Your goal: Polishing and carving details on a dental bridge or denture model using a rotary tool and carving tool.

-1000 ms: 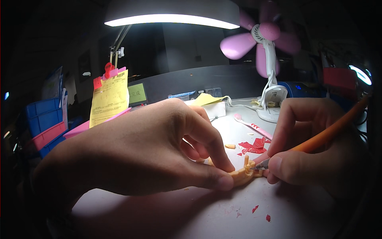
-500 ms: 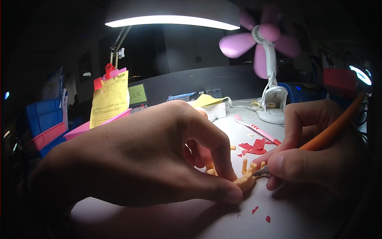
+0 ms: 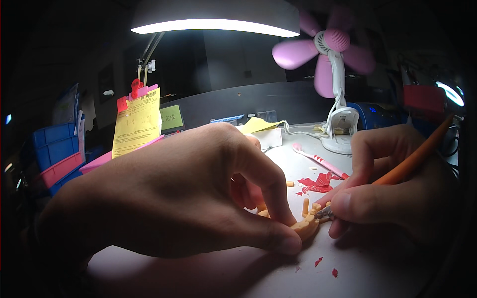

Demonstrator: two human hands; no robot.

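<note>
From the head view, my left hand (image 3: 179,198) is curled narrow, thumb and forefinger pinching a small orange part (image 3: 305,228) down against the desk (image 3: 238,278). My right hand (image 3: 392,198) is closed around an orange knife (image 3: 407,166), held like a pen, its metal tip touching the part just right of my left fingertips. So the part sits between both hands, right under the blade.

Short orange offcuts (image 3: 305,206) lie just beyond the part, and red scraps (image 3: 318,184) lie further out, with a pink brush (image 3: 318,160) beyond those. A few red flecks sit near my right hand's heel. A pink fan (image 3: 328,54) stands well beyond my right hand, a yellow note (image 3: 136,124) hangs on a clip beyond my left.

I judge the risk is the blade: my left thumb is almost touching the tip, so a slip off the small, rounded part could nick it. Too loose a pinch could let the part skid or flick away.
</note>
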